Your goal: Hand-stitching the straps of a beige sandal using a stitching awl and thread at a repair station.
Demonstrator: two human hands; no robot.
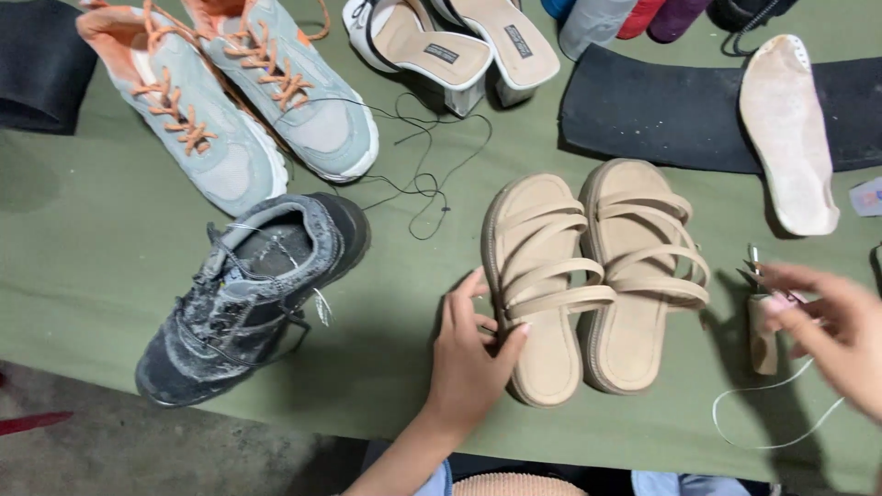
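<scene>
Left hand [470,354]: near the tabletop's [83,239] front edge, fingers spread, thumb and fingertips touching the left beige sandal [542,285].
Sandal pair: centre-right, side by side.
Right hand [827,326]: by the right edge, loosely pinching what seems a small awl [761,317] trailing white thread [772,413].

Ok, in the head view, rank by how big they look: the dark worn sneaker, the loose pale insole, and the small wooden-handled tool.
1. dark worn sneaker
2. loose pale insole, though it lies farther from the camera, so unsure
3. wooden-handled tool, clearly smallest
</scene>
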